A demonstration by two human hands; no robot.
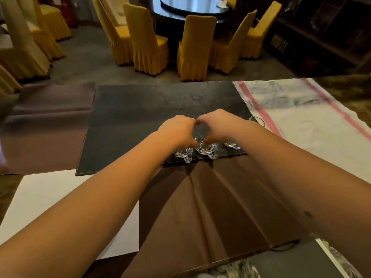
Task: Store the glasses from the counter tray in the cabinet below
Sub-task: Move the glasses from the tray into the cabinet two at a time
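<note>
A black tray (140,117) lies on the counter in front of me. Small clear glasses with handles stand along its near edge. My left hand (176,131) is closed around the leftmost glass (183,154), whose handle sticks out below my fingers. My right hand (216,125) is closed around the middle glass (207,150). The two hands touch at the fingertips. A third glass (232,145) stands just right of my right hand, partly hidden by my forearm. Another clear glass (258,120) sits at the tray's right edge. The cabinet below is out of view.
A brown cloth (210,207) covers the counter under my arms. A white towel with red stripes (311,127) lies to the right of the tray. A white sheet (50,197) lies at the near left. Yellow-covered chairs (148,45) and a round dark table (192,7) stand beyond.
</note>
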